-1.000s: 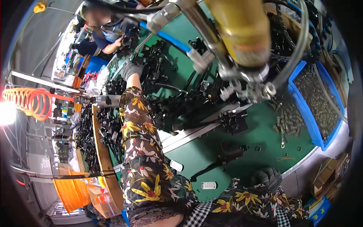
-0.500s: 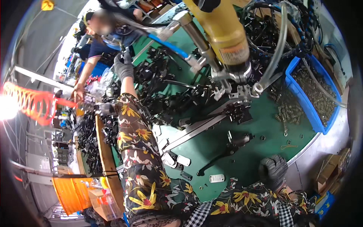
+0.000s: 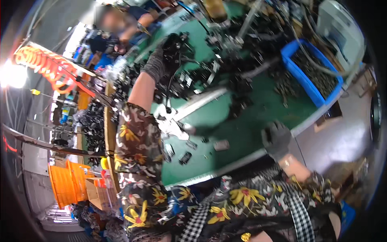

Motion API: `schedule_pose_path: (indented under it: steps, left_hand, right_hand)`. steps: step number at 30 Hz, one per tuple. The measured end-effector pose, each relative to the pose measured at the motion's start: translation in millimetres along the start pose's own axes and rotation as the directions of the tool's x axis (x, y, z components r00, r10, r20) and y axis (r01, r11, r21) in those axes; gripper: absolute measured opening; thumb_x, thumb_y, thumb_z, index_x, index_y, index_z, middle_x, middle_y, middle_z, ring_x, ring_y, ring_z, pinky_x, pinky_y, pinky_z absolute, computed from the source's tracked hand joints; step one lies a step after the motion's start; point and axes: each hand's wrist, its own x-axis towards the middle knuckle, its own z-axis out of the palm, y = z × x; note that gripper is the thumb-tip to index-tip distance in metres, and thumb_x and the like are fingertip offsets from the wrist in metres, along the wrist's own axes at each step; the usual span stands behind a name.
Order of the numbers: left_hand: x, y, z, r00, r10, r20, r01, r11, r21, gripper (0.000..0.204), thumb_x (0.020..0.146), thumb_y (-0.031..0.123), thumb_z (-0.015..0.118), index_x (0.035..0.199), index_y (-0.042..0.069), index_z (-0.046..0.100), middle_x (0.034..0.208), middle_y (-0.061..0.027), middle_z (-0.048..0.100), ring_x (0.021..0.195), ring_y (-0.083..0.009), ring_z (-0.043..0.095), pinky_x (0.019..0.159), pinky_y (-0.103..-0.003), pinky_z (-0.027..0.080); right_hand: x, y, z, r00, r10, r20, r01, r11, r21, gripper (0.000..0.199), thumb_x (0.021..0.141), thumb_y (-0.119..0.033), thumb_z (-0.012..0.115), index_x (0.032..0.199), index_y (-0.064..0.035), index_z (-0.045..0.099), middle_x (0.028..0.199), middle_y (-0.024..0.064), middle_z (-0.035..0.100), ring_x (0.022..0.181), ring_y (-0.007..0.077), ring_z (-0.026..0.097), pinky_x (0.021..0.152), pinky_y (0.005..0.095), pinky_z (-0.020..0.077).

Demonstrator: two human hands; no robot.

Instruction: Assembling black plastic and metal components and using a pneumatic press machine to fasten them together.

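Observation:
My left hand (image 3: 156, 64), in a grey knitted glove, is closed around a black hand-lever assembly (image 3: 172, 47) above the far left of the green table (image 3: 258, 90). A thin dark lever or cable hangs down from it. More black lever parts (image 3: 193, 78) lie heaped beside this hand. My right hand (image 3: 277, 140), gloved as well, is over the table's near right edge with its fingers curled in; I see nothing in them, though the picture is blurred. Between my hands lie small rectangular pieces (image 3: 221, 145) and bright white parts (image 3: 172, 126).
At the right stands a blue bin (image 3: 312, 76) of small metal pieces, with loose ones beside it. A person (image 3: 141, 16) works across the table at the upper left. An orange coiled hose (image 3: 44, 62) hangs at the left, above an orange spool (image 3: 64, 181).
My view has shifted, so the yellow cylinder is now mostly out of frame. The lever lying mid-table earlier no longer shows there. My left hand now has a black lever assembly plainly in its grip.

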Motion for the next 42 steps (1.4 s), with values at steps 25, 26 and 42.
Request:
schedule_pose_path:
  steps: [25, 26, 42]
  left_hand:
    - [-76, -211, -3, 0.993, 0.082, 0.08, -0.111, 0.863, 0.492, 0.045, 0.094, 0.043, 0.058, 0.128, 0.013, 0.055, 0.09, -0.0026, 0.067, 0.052, -0.0104, 0.054, 0.045, -0.027, 0.042]
    - [-82, -196, -4, 0.981, 0.025, 0.193, -0.114, 0.877, 0.467, 0.044, 0.095, 0.041, 0.058, 0.129, 0.013, 0.054, 0.09, -0.0012, 0.067, 0.053, -0.0095, 0.054, 0.045, -0.026, 0.043]
    - [-56, -204, 23, 0.752, 0.436, 0.494, -0.613, 0.189, 0.767, 0.023, 0.083, 0.009, 0.068, 0.106, 0.008, 0.066, 0.093, -0.0133, 0.067, 0.091, -0.0337, 0.063, 0.084, -0.038, 0.051]
  right_hand:
    - [80, -3, 1, 0.905, -0.181, 0.385, 0.003, 0.907, 0.42, 0.046, 0.075, -0.02, 0.079, 0.115, -0.0075, 0.061, 0.105, 0.0114, 0.061, 0.096, 0.0268, 0.063, 0.084, 0.035, 0.0517]
    - [76, -7, -11, 0.914, -0.187, 0.359, 0.024, 0.91, 0.413, 0.045, 0.075, -0.02, 0.079, 0.114, -0.0075, 0.061, 0.101, 0.0101, 0.06, 0.094, 0.025, 0.062, 0.083, 0.0343, 0.051]
    - [54, 3, -29, 0.94, -0.147, 0.307, -0.005, 0.897, 0.443, 0.059, 0.074, -0.044, 0.077, 0.118, -0.008, 0.058, 0.108, 0.0117, 0.061, 0.103, 0.0335, 0.058, 0.092, 0.0423, 0.0472]
